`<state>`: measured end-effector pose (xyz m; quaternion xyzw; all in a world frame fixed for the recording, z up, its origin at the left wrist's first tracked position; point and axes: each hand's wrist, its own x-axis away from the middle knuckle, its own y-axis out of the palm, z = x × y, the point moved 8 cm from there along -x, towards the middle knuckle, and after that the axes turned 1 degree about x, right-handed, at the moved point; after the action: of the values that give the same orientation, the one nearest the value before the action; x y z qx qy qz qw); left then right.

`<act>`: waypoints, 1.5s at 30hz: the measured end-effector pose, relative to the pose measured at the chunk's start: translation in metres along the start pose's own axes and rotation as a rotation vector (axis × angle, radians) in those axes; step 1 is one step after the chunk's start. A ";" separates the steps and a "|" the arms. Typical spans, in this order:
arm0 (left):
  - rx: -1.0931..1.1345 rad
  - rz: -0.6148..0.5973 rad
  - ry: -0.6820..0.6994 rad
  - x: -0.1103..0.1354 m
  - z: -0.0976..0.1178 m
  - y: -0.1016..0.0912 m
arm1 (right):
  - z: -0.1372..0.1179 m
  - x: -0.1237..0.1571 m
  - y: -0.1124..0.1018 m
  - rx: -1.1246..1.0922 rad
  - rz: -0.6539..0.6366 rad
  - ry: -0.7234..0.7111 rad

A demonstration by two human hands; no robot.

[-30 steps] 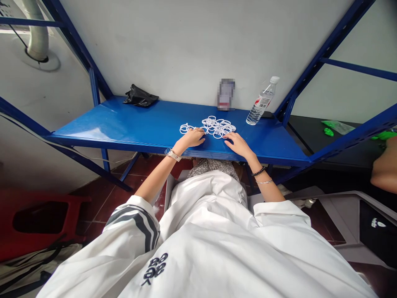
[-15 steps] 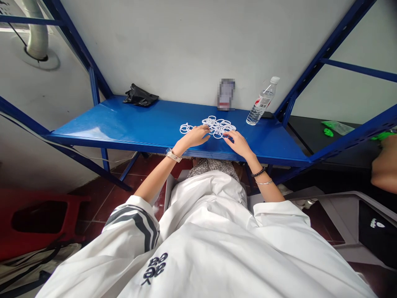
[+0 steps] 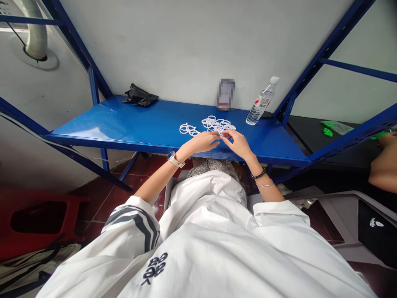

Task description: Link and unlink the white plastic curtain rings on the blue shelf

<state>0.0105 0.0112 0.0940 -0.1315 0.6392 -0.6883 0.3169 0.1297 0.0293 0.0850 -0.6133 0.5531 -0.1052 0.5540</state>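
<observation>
Several white rings lie in a heap (image 3: 214,122) near the front of the blue tabletop (image 3: 139,124). A smaller group of white rings (image 3: 187,129) sits to its left, partly behind my left hand (image 3: 204,142). My left hand reaches in from the left, its fingertips pinched at the front edge of the heap. Across from it, my right hand (image 3: 235,142) is closed at the fingertips on a white ring. The fingertips of both hands nearly meet there, and they hide most of what is between them.
A water bottle (image 3: 262,101) leans at the back right, with a dark flat object (image 3: 267,115) beside it. A blurred phone-like object (image 3: 226,95) rests against the wall. A black plastic bag (image 3: 141,96) lies back left. Another person's arm (image 3: 384,163) shows at far right.
My left hand has moved right, toward my right hand, and their fingertips have come together at the front of the heap. More of the smaller ring group now shows at left.
</observation>
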 end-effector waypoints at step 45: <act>1.031 0.297 0.009 0.058 0.056 -0.112 | -0.126 0.056 -0.109 -0.218 0.475 -0.382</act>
<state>-0.0306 -0.0704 0.1972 0.1359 0.2312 -0.8613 0.4316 0.1182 -0.1108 0.1909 -0.5314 0.5749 0.2037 0.5879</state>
